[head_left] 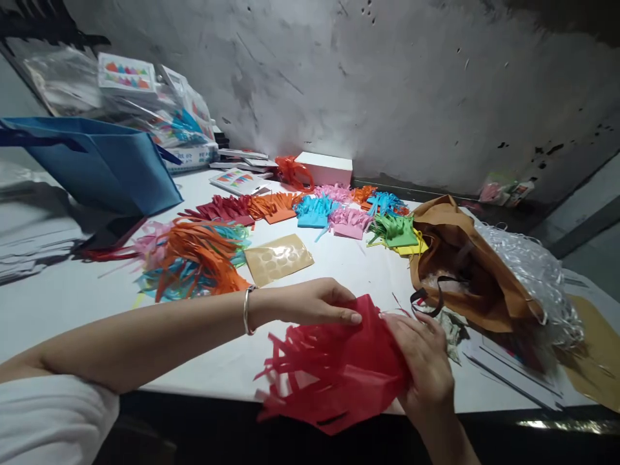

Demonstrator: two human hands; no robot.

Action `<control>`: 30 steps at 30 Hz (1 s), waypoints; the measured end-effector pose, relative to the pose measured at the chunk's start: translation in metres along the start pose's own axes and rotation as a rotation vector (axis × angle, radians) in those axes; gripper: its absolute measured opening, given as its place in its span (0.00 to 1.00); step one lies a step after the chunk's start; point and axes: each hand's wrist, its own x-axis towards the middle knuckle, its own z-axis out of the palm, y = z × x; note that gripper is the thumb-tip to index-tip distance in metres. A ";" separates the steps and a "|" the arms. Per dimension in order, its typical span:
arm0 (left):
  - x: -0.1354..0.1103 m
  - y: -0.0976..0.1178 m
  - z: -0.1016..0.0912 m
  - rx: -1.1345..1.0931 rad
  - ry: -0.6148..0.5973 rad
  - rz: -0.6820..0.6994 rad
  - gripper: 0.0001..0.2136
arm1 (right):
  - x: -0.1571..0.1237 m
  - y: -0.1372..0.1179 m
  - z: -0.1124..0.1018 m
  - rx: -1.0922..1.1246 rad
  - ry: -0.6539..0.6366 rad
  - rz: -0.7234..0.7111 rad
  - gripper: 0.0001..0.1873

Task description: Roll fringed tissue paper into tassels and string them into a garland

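Red fringed tissue paper [358,361] hangs between my two hands over the table's front edge, its cut strips pointing left. My left hand [320,302] pinches the top edge with the thumb on the near side. At the solid, uncut end my right hand [426,358] grips the paper, its fingers partly hidden behind it. Beyond my hands lies a tan sheet of round clear stickers [278,259]. A loose heap of orange fringed paper [203,258], mixed with blue and pink, is left of the sheet.
Folded fringe bundles, such as a blue one [314,212] and a green one [393,229], line the back. A brown fabric bag [465,265] and white shredded filler [533,271] stand right. A blue bag [101,161] is at left; a white box [324,168] stands by the wall.
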 end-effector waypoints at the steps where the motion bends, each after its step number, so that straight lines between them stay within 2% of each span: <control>1: -0.002 -0.002 0.002 -0.024 -0.002 -0.002 0.19 | -0.001 0.001 0.006 0.028 0.018 0.048 0.19; 3: -0.004 -0.007 0.006 -0.131 0.016 -0.022 0.19 | -0.001 0.003 0.015 0.041 0.059 0.103 0.18; 7: -0.007 -0.019 0.015 -0.506 0.113 -0.140 0.24 | 0.003 0.003 0.019 -0.045 0.126 0.114 0.19; 9: -0.007 -0.026 0.017 -0.643 0.126 -0.226 0.28 | 0.008 0.003 0.018 -0.059 0.107 0.105 0.20; 11: -0.007 -0.032 0.015 -0.670 0.129 -0.270 0.30 | 0.016 0.004 0.018 -0.053 0.047 0.080 0.19; 13: -0.006 -0.035 0.010 -0.641 0.145 -0.223 0.25 | 0.024 0.007 0.017 -0.056 -0.036 0.058 0.16; 16: -0.005 -0.034 0.001 -0.696 0.163 -0.073 0.19 | 0.034 0.014 0.017 -0.089 -0.115 0.075 0.13; 18: -0.003 -0.031 0.001 -0.818 0.201 -0.004 0.22 | 0.040 0.018 0.016 -0.124 -0.147 0.123 0.14; 21: 0.004 -0.028 0.014 -0.958 0.247 0.033 0.29 | 0.048 0.022 0.016 -0.197 -0.237 0.238 0.15; 23: 0.010 -0.030 0.026 -1.012 0.170 0.022 0.34 | 0.050 0.024 0.019 -0.235 -0.295 0.289 0.14; 26: 0.013 -0.039 0.041 -1.056 -0.035 0.014 0.35 | 0.045 0.029 0.028 -0.263 -0.326 0.303 0.13; 28: 0.010 -0.046 0.046 -1.057 -0.091 0.020 0.29 | 0.036 0.039 0.034 -0.276 -0.323 0.293 0.14; 30: 0.006 -0.051 0.048 -1.052 -0.107 -0.005 0.18 | 0.027 0.054 0.033 -0.304 -0.306 0.287 0.16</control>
